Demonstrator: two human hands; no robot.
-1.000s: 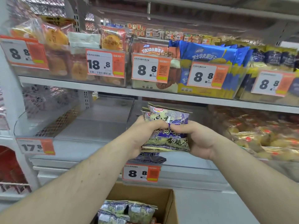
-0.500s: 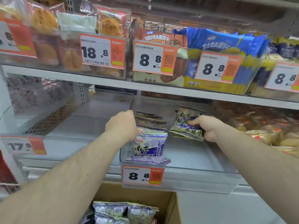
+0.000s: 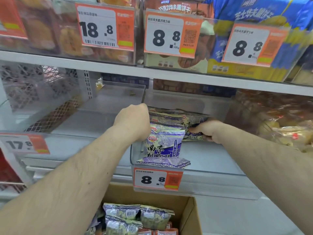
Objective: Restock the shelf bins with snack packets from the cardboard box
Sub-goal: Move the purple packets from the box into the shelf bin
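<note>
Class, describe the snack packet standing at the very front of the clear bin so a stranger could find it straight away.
Find the clear bin on the lower shelf, above the open cardboard box. The front packet stands upright at its left end, above the 8.8 price tag. Unlike the packets behind it, its purple-and-white face shows fully.

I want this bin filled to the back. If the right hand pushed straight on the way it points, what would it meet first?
Probably the row of purple packets standing at the bin's left, since the right hand, gripping a packet, points left and inward. Depth is unclear.
</note>
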